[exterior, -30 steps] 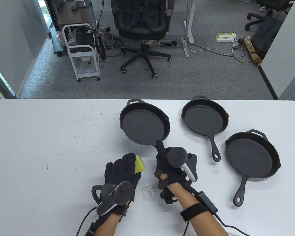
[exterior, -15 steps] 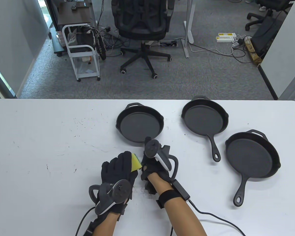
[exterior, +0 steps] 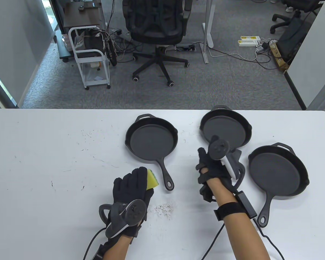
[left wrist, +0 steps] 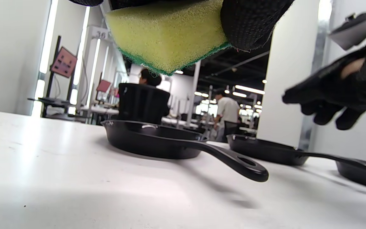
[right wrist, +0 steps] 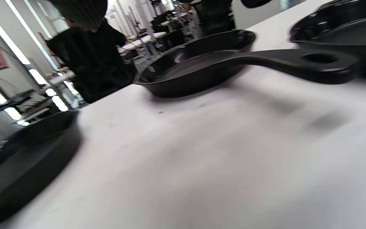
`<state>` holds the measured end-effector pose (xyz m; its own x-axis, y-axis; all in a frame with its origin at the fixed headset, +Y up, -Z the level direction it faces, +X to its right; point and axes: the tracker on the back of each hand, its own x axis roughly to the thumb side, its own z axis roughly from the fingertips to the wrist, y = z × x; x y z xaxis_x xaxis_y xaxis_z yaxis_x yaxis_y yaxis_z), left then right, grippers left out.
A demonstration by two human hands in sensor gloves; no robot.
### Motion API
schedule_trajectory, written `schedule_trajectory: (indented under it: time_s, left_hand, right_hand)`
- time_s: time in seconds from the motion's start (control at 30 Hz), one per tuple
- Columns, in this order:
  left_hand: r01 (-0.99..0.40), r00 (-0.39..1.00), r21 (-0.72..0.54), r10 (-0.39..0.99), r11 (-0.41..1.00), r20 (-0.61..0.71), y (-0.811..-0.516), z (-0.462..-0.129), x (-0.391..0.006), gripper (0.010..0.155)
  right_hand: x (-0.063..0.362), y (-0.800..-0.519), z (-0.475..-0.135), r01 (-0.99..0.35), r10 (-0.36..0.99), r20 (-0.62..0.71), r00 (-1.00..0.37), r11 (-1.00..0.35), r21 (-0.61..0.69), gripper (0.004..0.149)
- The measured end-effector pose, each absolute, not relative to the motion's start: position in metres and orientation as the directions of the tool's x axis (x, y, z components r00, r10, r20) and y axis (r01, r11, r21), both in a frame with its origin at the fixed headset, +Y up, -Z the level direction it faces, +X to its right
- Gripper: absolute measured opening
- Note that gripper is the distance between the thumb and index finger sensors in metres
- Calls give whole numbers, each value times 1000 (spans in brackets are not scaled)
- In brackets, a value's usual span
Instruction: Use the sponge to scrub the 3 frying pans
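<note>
Three black cast-iron frying pans lie flat on the white table (exterior: 43, 162): the left pan (exterior: 151, 140), the middle pan (exterior: 226, 128) and the right pan (exterior: 277, 170). My left hand (exterior: 136, 181) grips a yellow-and-green sponge (exterior: 152, 181) just left of the left pan's handle (exterior: 166, 176); in the left wrist view the sponge (left wrist: 170, 35) hangs above the table. My right hand (exterior: 207, 168) hovers over the middle pan's handle, its fingers (left wrist: 329, 98) loosely curled and holding nothing. That handle (right wrist: 297, 62) lies free on the table.
A patch of dark crumbs (exterior: 165, 209) lies on the table between my hands. Beyond the far table edge stand an office chair (exterior: 157, 32) and a white cart (exterior: 90, 59). Cables trail from both wrists off the near edge.
The right hand set the tilted left pan down flat, let go of its handle and moved right toward the middle pan. The left hand kept the sponge and hardly moved.
</note>
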<state>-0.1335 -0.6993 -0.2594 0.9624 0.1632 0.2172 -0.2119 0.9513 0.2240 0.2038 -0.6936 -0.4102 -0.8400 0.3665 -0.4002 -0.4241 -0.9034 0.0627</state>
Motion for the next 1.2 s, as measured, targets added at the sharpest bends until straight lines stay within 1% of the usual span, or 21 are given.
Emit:
schedule_trajectory:
  time_s: [0.07,0.1,0.2,0.27,0.33,0.4,0.43,0.47,0.5,0.53,0.57,0.6,0.63,0.77,0.83,0.9,0.97,1.03,1.2]
  left_hand:
    - [-213,963,229,164,950,215,-699,-259,-134,80]
    - [-217,962,231,167,949,215,-699,-259,-135,80]
    - [-213,963,237,163,948,213,-698,-259,-136,80]
    - [-209,964,237,159,949,213,-698,-259,-135,80]
    - [-207,964,238,157,949,214,-698,-258,-135,80]
    - [-205,965,237,156,950,213,-699,-258,-135,80]
    - [-205,965,234,155,950,213,-699,-258,-135,80]
    - [-204,965,233,155,951,212,-699,-259,-135,80]
    - [-203,965,231,154,952,212,-699,-259,-135,80]
    - [-200,965,229,152,953,211,-699,-259,-135,80]
    - [-199,966,228,152,953,208,-699,-259,-136,80]
    - [-200,966,226,154,953,207,-700,-259,-136,80]
    - [-203,966,222,157,954,206,-700,-259,-136,80]
    - [-200,966,216,156,956,205,-700,-259,-136,80]
    - [-202,966,213,158,956,206,-700,-259,-135,80]
    - [-200,966,209,156,957,208,-700,-259,-135,80]
    - [-204,965,213,159,956,210,-700,-259,-135,80]
    - [-207,964,213,162,955,212,-701,-259,-135,80]
    - [-200,964,210,153,957,218,-702,-258,-132,80]
  right_hand:
    - [226,-706,-416,-372,278,-480,-832,-921,112,82]
    - [234,-714,-419,-330,212,-513,-832,-932,151,83]
    - [243,-732,-424,-209,77,-527,-847,-958,197,85]
    - [242,-738,-427,-159,44,-519,-853,-971,180,84]
    - [239,-742,-431,-117,-7,-523,-852,-972,203,83]
    - [237,-745,-435,-111,-21,-529,-848,-970,217,81]
    - [235,-744,-436,-106,-21,-530,-848,-972,207,78]
    - [236,-744,-436,-124,7,-523,-852,-974,188,75]
    - [236,-742,-435,-177,71,-531,-844,-973,151,72]
    - [238,-740,-435,-248,160,-528,-834,-964,100,69]
    - [241,-736,-434,-352,285,-528,-800,-936,29,68]
    - [243,-731,-434,-407,354,-517,-779,-913,-11,67]
    - [245,-724,-434,-419,368,-525,-768,-908,-25,66]
    - [252,-698,-432,-374,357,-502,-788,-925,-71,62]
    - [255,-688,-430,-399,392,-472,-789,-913,-91,60]
    - [255,-679,-425,-379,384,-437,-813,-920,-102,59]
    - [255,-674,-415,-366,385,-359,-850,-922,-124,58]
    - [254,-673,-403,-388,411,-267,-872,-911,-137,57]
    - [245,-677,-365,-441,448,-52,-893,-892,-101,56]
